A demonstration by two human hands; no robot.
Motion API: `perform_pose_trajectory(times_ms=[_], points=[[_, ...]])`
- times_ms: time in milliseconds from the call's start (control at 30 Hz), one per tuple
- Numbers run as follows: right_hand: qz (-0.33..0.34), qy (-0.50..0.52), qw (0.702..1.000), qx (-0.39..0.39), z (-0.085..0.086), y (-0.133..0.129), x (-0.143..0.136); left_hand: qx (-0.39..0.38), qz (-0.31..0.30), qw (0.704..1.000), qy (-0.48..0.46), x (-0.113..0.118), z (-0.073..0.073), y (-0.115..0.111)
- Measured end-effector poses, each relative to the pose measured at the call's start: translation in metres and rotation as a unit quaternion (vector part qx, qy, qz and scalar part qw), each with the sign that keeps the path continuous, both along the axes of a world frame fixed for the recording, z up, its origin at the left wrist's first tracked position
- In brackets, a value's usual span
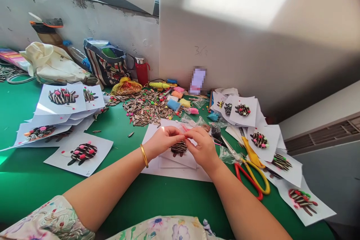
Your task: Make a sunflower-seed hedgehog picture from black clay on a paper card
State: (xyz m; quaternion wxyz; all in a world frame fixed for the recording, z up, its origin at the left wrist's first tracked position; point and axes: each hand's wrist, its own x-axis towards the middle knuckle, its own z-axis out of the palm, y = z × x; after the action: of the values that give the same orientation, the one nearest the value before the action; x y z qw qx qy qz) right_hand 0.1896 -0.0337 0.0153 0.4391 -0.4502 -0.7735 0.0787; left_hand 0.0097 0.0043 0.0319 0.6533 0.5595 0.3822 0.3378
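Observation:
Over the middle of the table, my left hand (163, 140) and my right hand (201, 145) meet with thumbs and forefingers pinched together. Whatever sits between the fingertips is too small to make out. Just below them lies a hedgehog figure (179, 149) of striped sunflower seeds, partly covered by my fingers. It is on a white paper card (184, 162), stacked on larger white sheets (149, 168). Behind my hands are small clear plastic bags (191, 120). A heap of sunflower seeds (146, 109) spreads beyond, with blue clay (173, 105) and other coloured lumps beside it.
Scissors with red and yellow handles (251, 180) and a yellow cutter (251, 152) lie right of my right hand. Finished-looking hedgehog cards (84, 157) lie left, with more cards (260, 142) right. A red flask (141, 72) and striped bag (105, 62) stand against the wall.

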Motion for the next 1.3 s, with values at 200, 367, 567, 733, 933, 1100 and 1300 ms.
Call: perform_pose_trajectory(times_ms=[200, 367, 567, 733, 933, 1100, 1300], points=[[-0.03, 0.027, 0.999, -0.008, 0.004, -0.002, -0.001, 0.019, 0.031, 0.999, -0.028, 0.001, -0.003, 0.003], [-0.022, 0.044, 0.998, -0.033, 0.005, -0.003, -0.002, -0.009, 0.028, 0.997, -0.072, 0.004, -0.003, 0.002], [0.001, 0.045, 0.998, -0.046, 0.004, -0.003, -0.002, 0.009, 0.025, 0.999, -0.041, 0.002, -0.005, 0.004], [-0.019, 0.052, 0.996, -0.074, 0.0, -0.004, 0.0, 0.037, 0.019, 0.999, -0.004, -0.002, -0.007, 0.005], [-0.014, 0.06, 0.996, -0.071, 0.001, -0.004, 0.001, 0.022, 0.028, 0.998, -0.052, 0.0, -0.006, 0.004], [-0.01, 0.093, 0.993, -0.078, 0.0, -0.003, -0.001, 0.002, 0.026, 0.997, -0.072, 0.002, -0.005, 0.003], [-0.024, 0.074, 0.993, -0.091, 0.0, -0.003, -0.001, 0.033, 0.044, 0.998, -0.014, -0.002, -0.012, 0.007]])
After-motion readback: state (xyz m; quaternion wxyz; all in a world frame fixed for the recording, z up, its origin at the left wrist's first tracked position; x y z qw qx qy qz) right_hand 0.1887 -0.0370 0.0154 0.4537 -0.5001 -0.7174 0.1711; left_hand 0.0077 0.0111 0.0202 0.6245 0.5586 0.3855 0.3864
